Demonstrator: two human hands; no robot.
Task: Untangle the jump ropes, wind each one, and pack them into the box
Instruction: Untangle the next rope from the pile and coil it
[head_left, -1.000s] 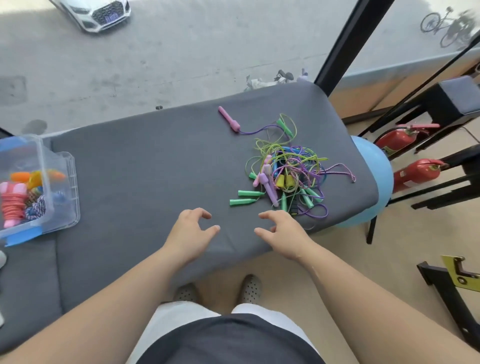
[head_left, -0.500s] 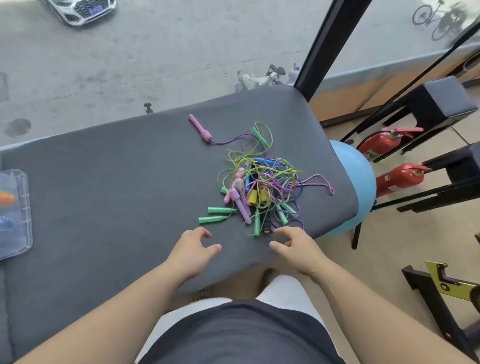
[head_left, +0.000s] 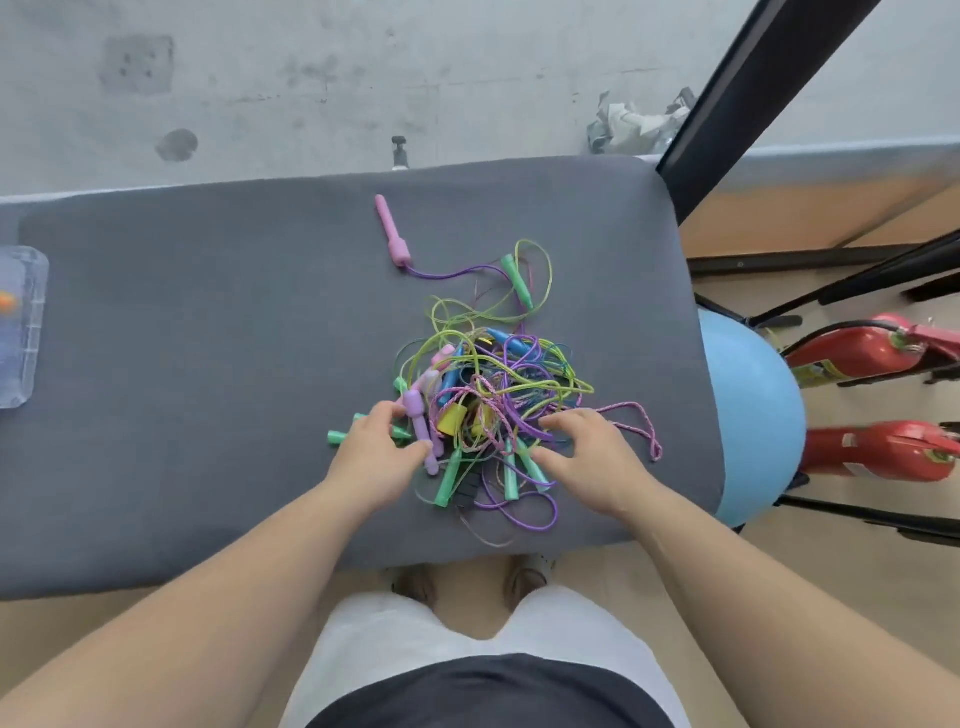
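Site reads as a gym or fitness studio: I stand at a grey padded bench (head_left: 208, 364) heaped with jump ropes (head_left: 488, 384), a blue exercise ball (head_left: 748, 415) just right of the bench, black equipment frames (head_left: 779, 266) and two red fire extinguishers (head_left: 852, 351) farther right.

Dark shirt (head_left: 488, 691) over white shorts (head_left: 384, 639). Both forearms are bare. Grey shoes (head_left: 413, 584) show below left hand (head_left: 371, 460) and right hand (head_left: 589, 462).
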